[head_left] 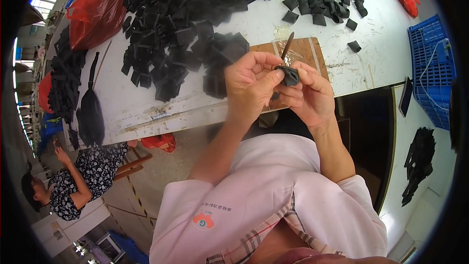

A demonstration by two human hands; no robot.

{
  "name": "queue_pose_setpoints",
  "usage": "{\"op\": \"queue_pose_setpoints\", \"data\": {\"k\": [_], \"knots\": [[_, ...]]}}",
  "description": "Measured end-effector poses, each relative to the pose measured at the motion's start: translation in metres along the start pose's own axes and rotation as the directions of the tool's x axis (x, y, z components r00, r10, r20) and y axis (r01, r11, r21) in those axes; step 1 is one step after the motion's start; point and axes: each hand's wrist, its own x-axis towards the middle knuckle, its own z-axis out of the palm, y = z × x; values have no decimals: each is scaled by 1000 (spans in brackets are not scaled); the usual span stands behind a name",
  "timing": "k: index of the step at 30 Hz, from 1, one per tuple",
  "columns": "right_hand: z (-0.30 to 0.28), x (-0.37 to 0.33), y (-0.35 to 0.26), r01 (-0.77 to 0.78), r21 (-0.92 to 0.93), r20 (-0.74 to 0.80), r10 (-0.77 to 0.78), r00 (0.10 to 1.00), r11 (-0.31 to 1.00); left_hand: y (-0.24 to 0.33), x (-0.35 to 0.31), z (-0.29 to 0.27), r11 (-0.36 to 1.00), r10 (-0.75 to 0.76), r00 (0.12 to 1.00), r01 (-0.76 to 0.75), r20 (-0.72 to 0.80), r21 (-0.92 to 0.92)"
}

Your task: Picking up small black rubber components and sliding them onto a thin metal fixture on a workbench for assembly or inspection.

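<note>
Between both hands, over the table's near edge, is a small folded piece of black fabric (pixel 289 76). My left hand (pixel 251 80) pinches its left side with thumb and fingers. The fingers of my right hand (pixel 312 90) close on its right side. A thin brown pointed stick (pixel 288 45) rises just behind the fabric; whether a hand holds it or it stands on the board, I cannot tell. Beneath lies a brown wooden board (pixel 316 61) with clear tape on it. A large heap of flat black fabric pieces (pixel 166 34) spreads to the left, and a smaller group of folded ones (pixel 328 1) lies at the far right.
On the white table (pixel 205 112) are a red plastic bag (pixel 97 17) and a black brush-like bundle (pixel 91 112). A blue plastic crate (pixel 432 71) stands at the right. Another person (pixel 83 181) sits at the left, beyond the table's edge.
</note>
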Motion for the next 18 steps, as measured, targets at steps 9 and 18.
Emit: {"op": "queue_pose_setpoints", "data": {"k": [9,18], "knots": [[30,37,-61,118,-856,-51,-309,950,503,31,30,-1,376,-2,798,559,602,-739],[55,22,-31,204,-866,-11,-427,904,455,29,34,10,932,3,978,73,208,-355]]}}
